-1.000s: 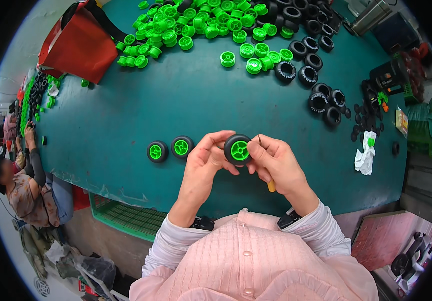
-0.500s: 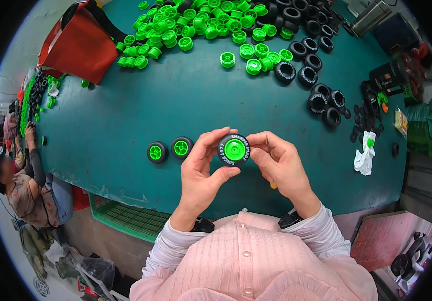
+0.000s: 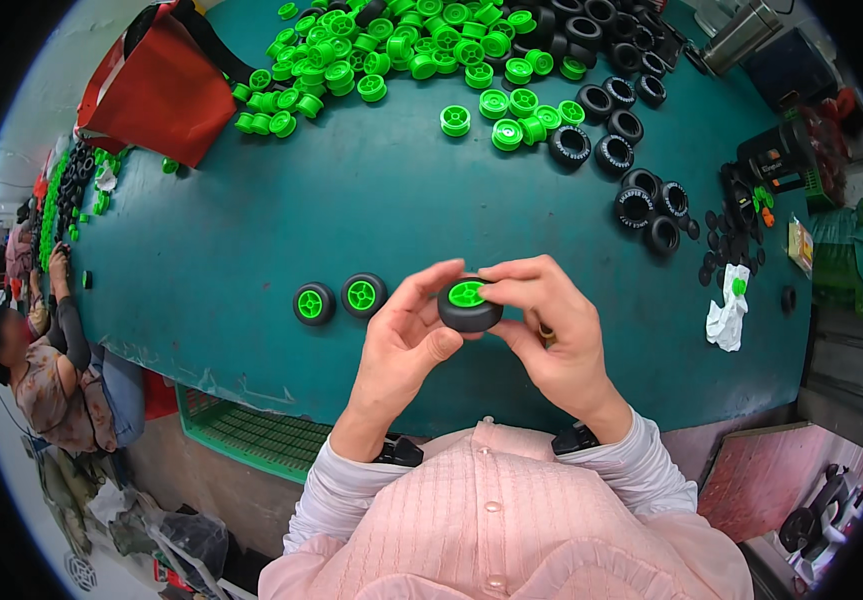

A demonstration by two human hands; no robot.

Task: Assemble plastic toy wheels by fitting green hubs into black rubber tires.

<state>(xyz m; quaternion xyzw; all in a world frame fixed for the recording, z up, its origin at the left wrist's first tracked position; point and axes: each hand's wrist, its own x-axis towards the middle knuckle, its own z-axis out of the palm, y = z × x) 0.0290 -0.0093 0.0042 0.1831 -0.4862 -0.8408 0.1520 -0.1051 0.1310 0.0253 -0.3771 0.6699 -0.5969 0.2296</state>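
A small toy wheel [image 3: 470, 316], a black tyre on a green spoked rim, is held between both my hands above the table. My right hand [image 3: 549, 318] grips its right side, the forefinger on the green rim and the thumb low by the tyre. A yellowish ring-like thing shows among the right fingers. Curled round the wheel's left side is my left hand [image 3: 403, 335], its thumb by the tyre's lower edge and some fingertips hidden behind it. To the left, two assembled wheels, one left wheel [image 3: 313, 303] and one right wheel [image 3: 363, 295], lie side by side.
Green rims [image 3: 391, 45] are heaped at the far side, with black tyres [image 3: 614, 153] to their right. A red bag [image 3: 161, 90] stands far left. White paper [image 3: 728, 310] and small black discs [image 3: 716, 240] lie right. A person [image 3: 46, 380] sits at the left.
The wheel has been tilted and turned: its spoked side now faces up and the lettered side is out of sight. My right forefinger has moved onto the rim.
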